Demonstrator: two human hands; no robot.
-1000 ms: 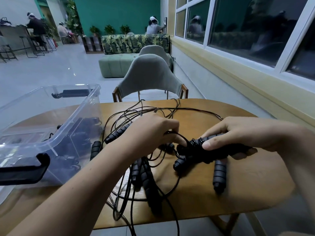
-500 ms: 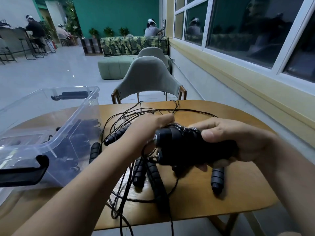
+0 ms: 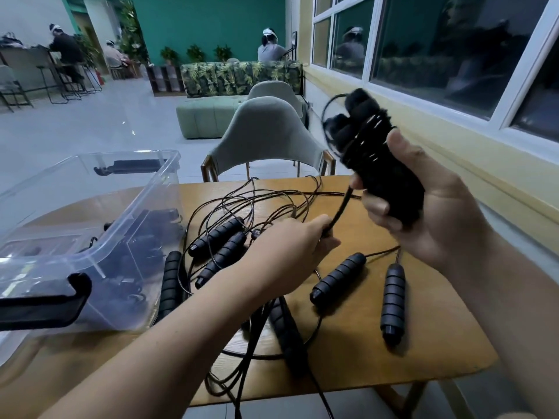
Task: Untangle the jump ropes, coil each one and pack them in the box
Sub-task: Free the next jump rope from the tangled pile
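Note:
My right hand (image 3: 429,213) grips a bundle of black foam handles with cord wound around them (image 3: 373,146), raised above the table. A black cord (image 3: 340,211) runs from the bundle down to my left hand (image 3: 295,252), which pinches it just over the table. A tangle of thin black cords (image 3: 251,207) and several loose black handles (image 3: 338,281) lie on the wooden table (image 3: 423,352). The clear plastic box (image 3: 99,237) stands at the left, with dark rope bundles showing through its wall.
A black latch (image 3: 45,300) sits on the box's near rim. A grey chair (image 3: 267,137) stands at the table's far side. The window wall runs along the right. Cords hang over the table's near edge. People sit far back in the room.
My right hand has lifted the handle bundle from the table up and to the right. My left hand has moved off the bundle and now holds the cord trailing from it.

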